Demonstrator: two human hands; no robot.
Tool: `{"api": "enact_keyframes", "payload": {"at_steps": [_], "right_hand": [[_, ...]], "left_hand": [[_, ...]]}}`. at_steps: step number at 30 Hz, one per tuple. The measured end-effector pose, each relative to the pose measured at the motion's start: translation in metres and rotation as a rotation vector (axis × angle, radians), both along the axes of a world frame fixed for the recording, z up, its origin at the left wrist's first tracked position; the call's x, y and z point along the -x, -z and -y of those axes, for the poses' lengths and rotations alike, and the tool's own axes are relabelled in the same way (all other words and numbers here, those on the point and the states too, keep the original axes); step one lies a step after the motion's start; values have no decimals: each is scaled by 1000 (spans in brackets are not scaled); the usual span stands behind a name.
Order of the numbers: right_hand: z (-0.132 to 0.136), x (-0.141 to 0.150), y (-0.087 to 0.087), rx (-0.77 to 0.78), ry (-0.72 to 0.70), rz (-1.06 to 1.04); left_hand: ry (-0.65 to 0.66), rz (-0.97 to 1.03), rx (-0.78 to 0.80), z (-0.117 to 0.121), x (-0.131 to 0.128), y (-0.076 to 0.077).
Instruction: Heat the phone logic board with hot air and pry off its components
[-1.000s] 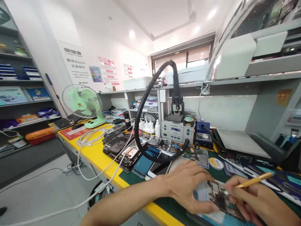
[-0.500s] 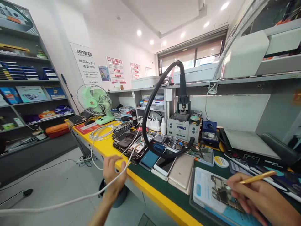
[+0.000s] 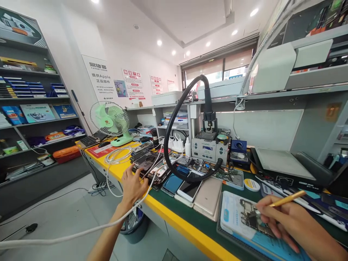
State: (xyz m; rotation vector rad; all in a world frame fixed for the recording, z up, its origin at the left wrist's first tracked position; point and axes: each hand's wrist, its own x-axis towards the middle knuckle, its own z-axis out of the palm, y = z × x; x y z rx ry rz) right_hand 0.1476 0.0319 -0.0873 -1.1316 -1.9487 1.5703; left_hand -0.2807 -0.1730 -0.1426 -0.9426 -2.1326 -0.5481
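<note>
At the front edge of the bench, my left hand (image 3: pixel 134 184) is open with its fingers apart, reaching beside a stack of dismantled phones and parts (image 3: pixel 145 161). I cannot tell whether the fingertips touch the stack. A white cable (image 3: pixel 108 224) crosses in front of my left forearm. My right hand (image 3: pixel 281 215) is closed around a slim gold pen-like tool (image 3: pixel 289 198), whose working tip is hidden by my fingers. Below that hand lies a phone circuit board (image 3: pixel 251 215), on a blue and white pad (image 3: pixel 231 208).
A black hose (image 3: pixel 169 134) loops above several phones from a grey rework station (image 3: pixel 203 148). A green fan (image 3: pixel 108 119) stands at the far left end of the bench. A waste bin (image 3: pixel 136 228) sits below the yellow edge.
My left hand has moved up and forward to the phone stack, its fingers spreading. My right hand stays over the circuit board with the gold tool. The view has shifted slightly.
</note>
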Motion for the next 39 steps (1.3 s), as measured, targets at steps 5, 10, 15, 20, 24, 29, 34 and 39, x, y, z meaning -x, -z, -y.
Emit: {"api": "enact_keyframes", "payload": {"at_steps": [5,10,15,20,24,29,34,39], "right_hand": [[-5,1,13,-49,48,-10],[-17,-2,22,-17,-11,1],[-30,-5,31,-10,-31,56],[-26,-5,28,-2,-25,68],[-23,-4,24,20,-19,59],[-22,-3,21,37,-6,89],[-23,-2,22,32,-3,89],[-23,-3,22,38,-24,73]], "left_hand": [[-11,-11,-3,-2,2,4],[3,-36,-15,-2,5,10],[9,-53,-43,-3,9,14],[12,-48,-46,-3,10,15],[11,-19,-46,-2,9,14],[-2,70,-56,-2,14,11],[-32,199,-59,-7,26,2],[-31,316,-44,-10,37,-3]]}}
